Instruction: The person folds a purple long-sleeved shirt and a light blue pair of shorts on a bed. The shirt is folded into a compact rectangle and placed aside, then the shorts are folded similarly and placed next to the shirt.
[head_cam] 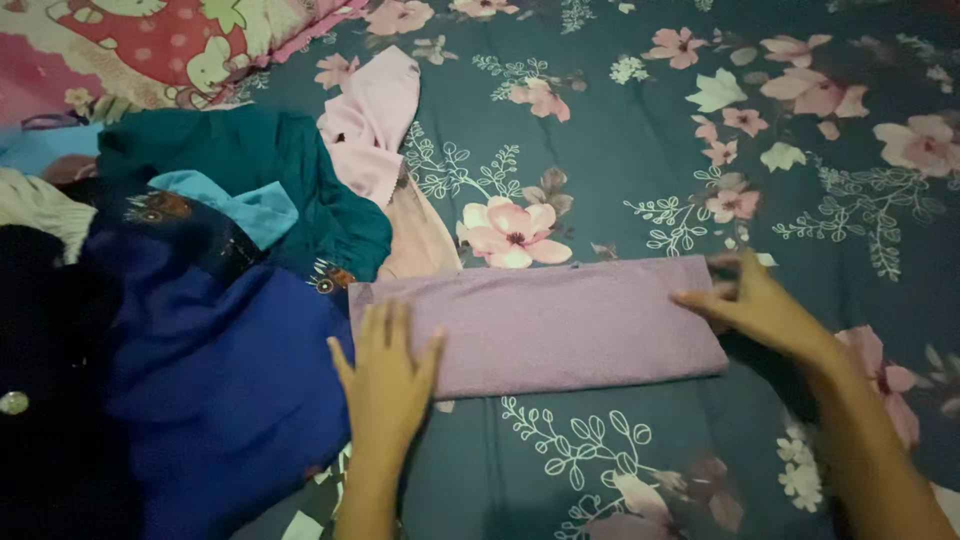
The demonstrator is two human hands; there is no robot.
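Both forearms run off the bottom edge, so only the hands and wrists show. The left hand point(385, 365) lies flat, fingers spread and open, palm down on the left end of a folded mauve cloth point(545, 325); it clasps nothing, only presses. The right hand point(750, 305) sits at the cloth's right end, fingers bent over the edge; whether they pinch the fabric or just rest on it cannot be told, since the fingertips are dim and partly hidden behind the hand. The cloth lies as a long flat strip across the middle of a dark teal floral bedsheet point(640, 140).

To the left, touching the cloth's end, a dark blue garment point(215, 390) spreads toward the lower left corner, where it fades into shadow beside something black with a pale button point(13, 402). Beyond it lie a teal garment point(260, 160), a light blue piece point(245, 205), and a pale pink cloth point(375, 115), heaped and overlapping. Farthest, at the top left, a pink cartoon-print fabric point(150, 45) is cut off by the frame.
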